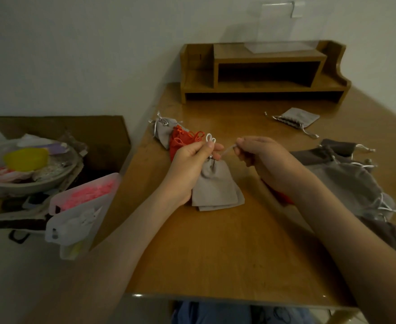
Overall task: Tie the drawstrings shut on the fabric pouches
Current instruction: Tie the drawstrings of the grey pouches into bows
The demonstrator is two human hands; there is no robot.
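Roughly at the middle of the counter, the left hand grips the gathered neck of a grey pouch, its fingers curled round the fabric with the thumb on top. The body of that pouch lies on the counter below the hand. A white loop stands up just above the left thumb. The right hand pinches the cord between thumb and fingertip, and the cord runs taut sideways from the neck (the other fingers are curled in).

Just behind the left hand, toward the far left corner, a red pouch and a tied pouch lie touching, both with gathered necks. A flat pouch lies alone toward the far right corner, in front of the wooden shelf that stands along the far edge. A heap of darker pouches sprawls along the right edge, white cords trailing. Red cloth shows under the right wrist. Off the left edge sit a bowl and clear tubs.
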